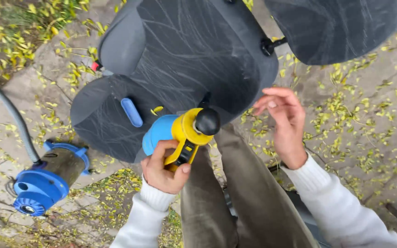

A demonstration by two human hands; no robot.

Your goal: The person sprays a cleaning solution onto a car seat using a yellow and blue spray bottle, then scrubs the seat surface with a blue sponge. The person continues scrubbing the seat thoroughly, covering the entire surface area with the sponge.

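While the left hand [164, 167] grips the yellow handle of a blue spray tool [180, 133], the right hand [283, 124] hovers open, fingers loosely curled. Just beyond both lies a dark car seat [184, 59].

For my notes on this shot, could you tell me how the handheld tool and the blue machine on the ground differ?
The handheld tool is yellow and blue with a black knob, gripped by the left hand; the blue machine lies untouched on the paving. The machine has a grey hose attached; no hose shows on the tool. Both have blue bodies.

Soft, even daylight; faint shadows, sharp focus, slight wide-angle edge distortion.
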